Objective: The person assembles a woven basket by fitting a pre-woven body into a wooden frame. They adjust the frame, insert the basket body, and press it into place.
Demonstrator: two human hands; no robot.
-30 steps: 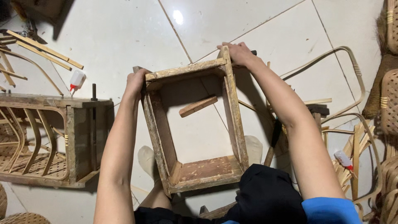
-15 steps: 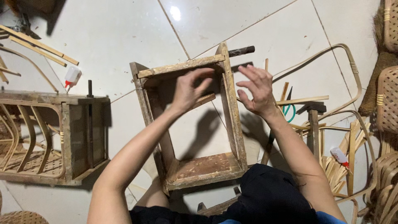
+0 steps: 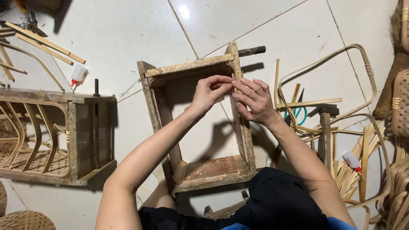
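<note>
Pinched fingertips of the left hand (image 3: 209, 91) and right hand (image 3: 254, 101) meet at the upper right rail of the wooden frame (image 3: 198, 123); what small piece they nip, if any, cannot be told, since the fingers hide it. Frame: open rectangular box of worn, glue-stained boards, standing on the tile floor (image 3: 128, 30) against the person's lap, its near end board lowest in view. Judged stiff and moderately light; rough edges, so best held by the long side rails rather than the thin end board. Right of it: hammer (image 3: 326, 127), green-handled scissors (image 3: 298, 113), bent cane strips (image 3: 341, 59), small glue bottle (image 3: 352, 161). Left: second wooden frame with cane lattice (image 3: 51, 136), another glue bottle (image 3: 79, 74) beyond it. Farthest: loose bamboo sticks (image 3: 42, 42) at upper left.
</note>
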